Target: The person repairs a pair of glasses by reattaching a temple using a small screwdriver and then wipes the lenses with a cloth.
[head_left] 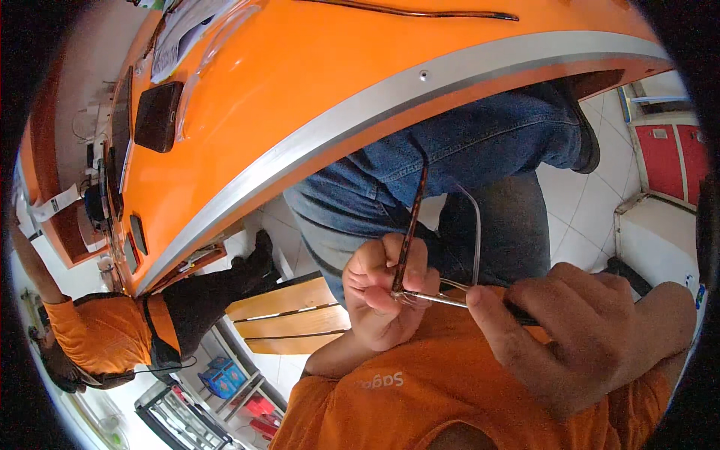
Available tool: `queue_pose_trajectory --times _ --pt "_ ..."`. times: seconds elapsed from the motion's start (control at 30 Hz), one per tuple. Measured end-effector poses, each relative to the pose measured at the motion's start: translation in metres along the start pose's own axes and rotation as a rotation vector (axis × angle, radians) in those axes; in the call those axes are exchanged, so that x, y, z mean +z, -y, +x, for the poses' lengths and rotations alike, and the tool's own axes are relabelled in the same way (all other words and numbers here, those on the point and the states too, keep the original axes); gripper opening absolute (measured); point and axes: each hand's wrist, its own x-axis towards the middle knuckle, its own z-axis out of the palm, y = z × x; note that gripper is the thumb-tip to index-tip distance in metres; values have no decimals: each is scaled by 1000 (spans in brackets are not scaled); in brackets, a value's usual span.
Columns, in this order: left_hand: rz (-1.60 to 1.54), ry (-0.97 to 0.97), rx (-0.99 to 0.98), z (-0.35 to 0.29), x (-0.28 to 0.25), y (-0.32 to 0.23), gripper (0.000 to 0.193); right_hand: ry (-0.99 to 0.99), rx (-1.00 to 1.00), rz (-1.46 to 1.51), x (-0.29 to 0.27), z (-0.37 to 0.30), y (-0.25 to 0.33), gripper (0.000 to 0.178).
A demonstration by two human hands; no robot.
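Observation:
My left hand (pixel 379 300) is closed around a pair of eyeglasses near one hinge, above my lap. A tortoiseshell temple arm (pixel 412 225) rises from between its fingers. The second temple arm (pixel 477 232), thin and pale, stands up to the right. Closed around a slim tool, my right hand (pixel 577 330) comes in from the right. The tool's thin metal shaft (pixel 442 301) points left, with its tip at the hinge by my left fingertips; it looks like a small screwdriver. My fingers hide its handle and much of the frame front.
An orange table (pixel 315 67) with a metal edge curves ahead of my knees. On it lie a loose tortoiseshell temple arm (pixel 420 11), a dark phone-like object (pixel 158 116) and clear plastic wrapping. A co-worker in an orange shirt (pixel 112 337) is at left, near a wooden slatted bench (pixel 289 311).

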Motion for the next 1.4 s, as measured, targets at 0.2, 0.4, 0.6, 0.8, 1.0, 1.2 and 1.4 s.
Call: queue_pose_trajectory --times 0.2,0.4,0.6,0.8,1.0,1.2,1.4 --pt "109 80 63 4 0 -1 22 -41 -12 -104 0 -1 14 26" --pt "218 154 97 3 -7 1 20 77 56 150 0 -2 6 27" --pt "386 123 168 0 -12 1 20 308 396 430 -5 5 6 24" --pt "478 167 228 1 -16 -1 20 469 289 579 -7 12 -21 18" --pt "-21 16 1 2 -5 -3 22 313 226 351 -16 11 -16 22" --pt "-97 32 -50 5 0 -5 24 92 -153 -28 -9 13 -23 30" --pt "-139 35 -90 7 3 -6 21 64 -182 -116 -11 16 -21 29"
